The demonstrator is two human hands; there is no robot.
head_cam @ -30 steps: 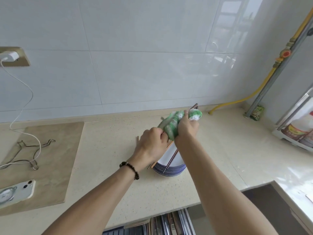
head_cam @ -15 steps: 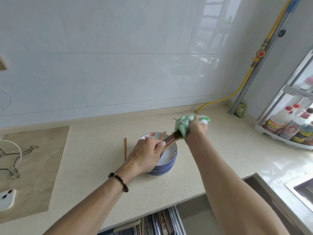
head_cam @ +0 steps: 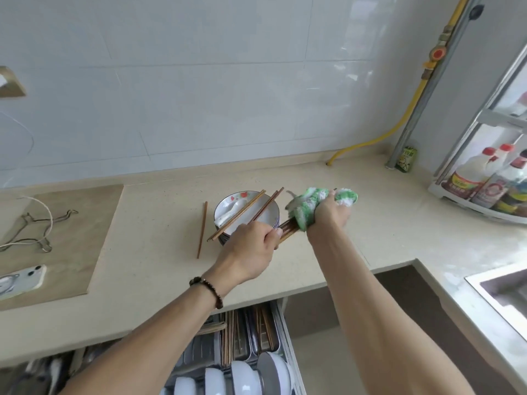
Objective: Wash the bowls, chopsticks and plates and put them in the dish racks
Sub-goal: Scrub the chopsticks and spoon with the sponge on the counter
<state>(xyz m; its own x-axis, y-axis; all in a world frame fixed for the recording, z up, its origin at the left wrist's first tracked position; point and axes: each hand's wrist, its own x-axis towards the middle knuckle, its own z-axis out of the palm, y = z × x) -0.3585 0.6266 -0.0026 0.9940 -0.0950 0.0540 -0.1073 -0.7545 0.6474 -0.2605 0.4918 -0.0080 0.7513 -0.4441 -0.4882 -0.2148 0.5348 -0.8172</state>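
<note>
The left hand [head_cam: 251,249] grips a bundle of wooden chopsticks [head_cam: 286,233] at one end, while the right hand [head_cam: 328,215] clutches a green-and-white cloth [head_cam: 310,205] wrapped around their far end. Just beyond the left hand's knuckles, a stack of bowls [head_cam: 251,216] rests on the counter [head_cam: 142,266].

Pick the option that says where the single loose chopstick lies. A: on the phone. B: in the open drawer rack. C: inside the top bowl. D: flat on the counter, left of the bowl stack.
D: the single chopstick lies flat on the counter, apart from and left of the bowl stack.
</note>
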